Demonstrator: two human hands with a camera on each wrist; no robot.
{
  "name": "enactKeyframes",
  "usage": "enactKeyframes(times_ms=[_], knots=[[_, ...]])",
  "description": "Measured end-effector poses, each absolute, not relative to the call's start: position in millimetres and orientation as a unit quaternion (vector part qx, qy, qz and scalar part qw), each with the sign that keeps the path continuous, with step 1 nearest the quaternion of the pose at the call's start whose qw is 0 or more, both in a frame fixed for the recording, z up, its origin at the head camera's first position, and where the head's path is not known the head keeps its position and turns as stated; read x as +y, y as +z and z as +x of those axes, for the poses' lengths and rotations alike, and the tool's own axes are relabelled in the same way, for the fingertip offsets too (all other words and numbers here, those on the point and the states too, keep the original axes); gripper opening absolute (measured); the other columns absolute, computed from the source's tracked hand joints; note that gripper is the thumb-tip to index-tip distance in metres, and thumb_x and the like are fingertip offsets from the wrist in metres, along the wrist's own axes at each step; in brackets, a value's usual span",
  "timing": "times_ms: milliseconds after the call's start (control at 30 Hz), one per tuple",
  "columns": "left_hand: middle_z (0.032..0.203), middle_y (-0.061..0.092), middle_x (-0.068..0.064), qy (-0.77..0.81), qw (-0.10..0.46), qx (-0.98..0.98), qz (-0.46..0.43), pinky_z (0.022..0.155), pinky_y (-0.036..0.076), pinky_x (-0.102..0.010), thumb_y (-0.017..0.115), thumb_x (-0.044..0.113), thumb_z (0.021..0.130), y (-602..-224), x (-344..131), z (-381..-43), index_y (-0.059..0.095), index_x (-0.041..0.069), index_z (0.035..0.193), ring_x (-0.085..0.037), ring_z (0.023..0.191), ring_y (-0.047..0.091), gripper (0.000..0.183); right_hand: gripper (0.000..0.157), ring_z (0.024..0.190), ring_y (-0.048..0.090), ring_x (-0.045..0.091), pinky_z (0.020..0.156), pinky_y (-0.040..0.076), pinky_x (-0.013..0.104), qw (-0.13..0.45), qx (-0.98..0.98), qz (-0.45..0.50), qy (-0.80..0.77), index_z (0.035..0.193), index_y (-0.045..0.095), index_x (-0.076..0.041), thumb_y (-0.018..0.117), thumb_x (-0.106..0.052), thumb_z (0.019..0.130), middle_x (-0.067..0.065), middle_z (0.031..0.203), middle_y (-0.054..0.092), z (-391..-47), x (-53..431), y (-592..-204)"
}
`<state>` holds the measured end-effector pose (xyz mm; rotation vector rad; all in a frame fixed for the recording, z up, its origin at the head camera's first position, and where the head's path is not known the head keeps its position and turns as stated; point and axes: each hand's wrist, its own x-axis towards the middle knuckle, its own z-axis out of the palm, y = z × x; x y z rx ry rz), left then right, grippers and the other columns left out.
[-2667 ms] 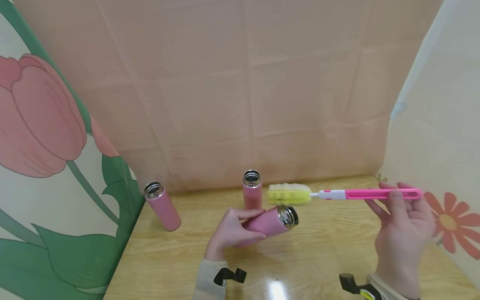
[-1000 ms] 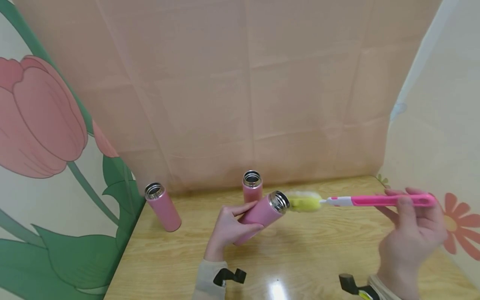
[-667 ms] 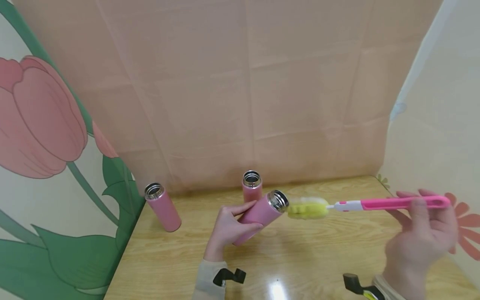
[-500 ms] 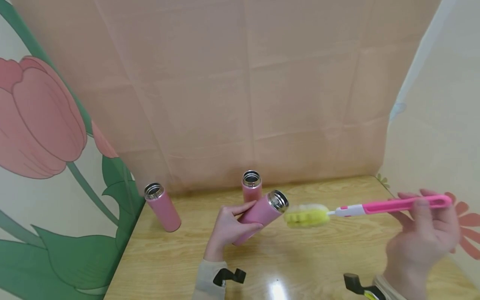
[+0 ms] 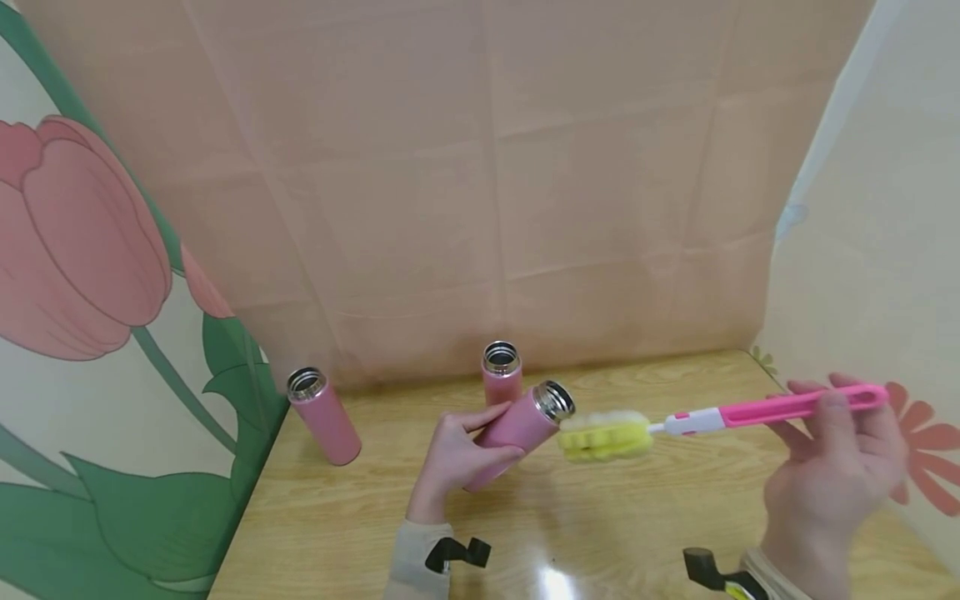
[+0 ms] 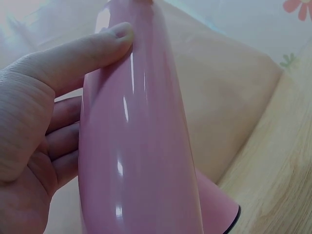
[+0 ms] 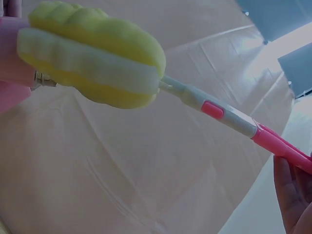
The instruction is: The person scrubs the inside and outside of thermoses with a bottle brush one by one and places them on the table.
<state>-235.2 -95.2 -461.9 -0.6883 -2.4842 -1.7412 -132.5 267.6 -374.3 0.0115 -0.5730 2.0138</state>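
My left hand [image 5: 463, 454] grips a pink bottle [image 5: 517, 429] round its body, tilted so its steel mouth points up and to the right. In the left wrist view the thumb lies along the bottle's glossy side [image 6: 136, 126]. My right hand [image 5: 832, 458] holds a bottle brush [image 5: 765, 412] by its pink handle. Its yellow and white sponge head [image 5: 606, 436] is just right of the bottle's mouth, outside it; whether they touch I cannot tell. From the right wrist, the sponge head [image 7: 97, 58] shows close up, overlapping part of a pink bottle.
Two more pink bottles without lids stand upright: one at the left [image 5: 326, 417], another behind the held one [image 5: 502, 372]. The wooden table [image 5: 675, 517] ends at a beige cloth backdrop [image 5: 570, 208]. Flower-printed panels flank it left and right.
The brush first moved right and down, from above the held bottle to beside its mouth, and has lately shifted slightly left. The held bottle was tipped up more steeply. Other bottles stayed put.
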Motion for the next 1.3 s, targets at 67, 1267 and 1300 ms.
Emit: enactKeyframes(times_ms=[67,1267,1300], knots=[[0.129,0.075,0.001,-0.56,0.016,-0.797,-0.224,0.097,0.059,-0.048,0.099,0.029,0.077,-462,-95,-235,0.077,0.027,0.133,-0.021,0.115,0.072,0.06,0.027,0.07,0.074,0.04,0.061,0.059,0.05,0.491,-0.227,-0.004,0.841,0.117,0.055,0.024,0.07,0.013,0.097,0.033,0.088,0.069,-133,268,-374],[0.129,0.075,0.004,-0.625,-0.015,-0.749,-0.219,0.1,0.058,-0.049,0.098,0.023,0.08,-456,-100,-232,0.077,0.024,0.135,-0.022,0.117,0.072,0.058,0.033,0.082,0.078,0.034,0.065,0.064,0.045,0.41,-0.213,-0.084,0.883,0.126,0.061,0.01,0.075,-0.001,0.098,0.024,0.105,0.074,-142,281,-386],[0.13,0.075,0.004,-0.631,-0.02,-0.745,-0.215,0.101,0.057,-0.051,0.097,0.024,0.081,-456,-101,-232,0.077,0.025,0.135,-0.022,0.118,0.072,0.058,0.034,0.082,0.078,0.034,0.065,0.064,0.045,0.411,-0.211,-0.089,0.882,0.127,0.061,0.01,0.076,-0.001,0.098,0.024,0.106,0.074,-142,282,-387]])
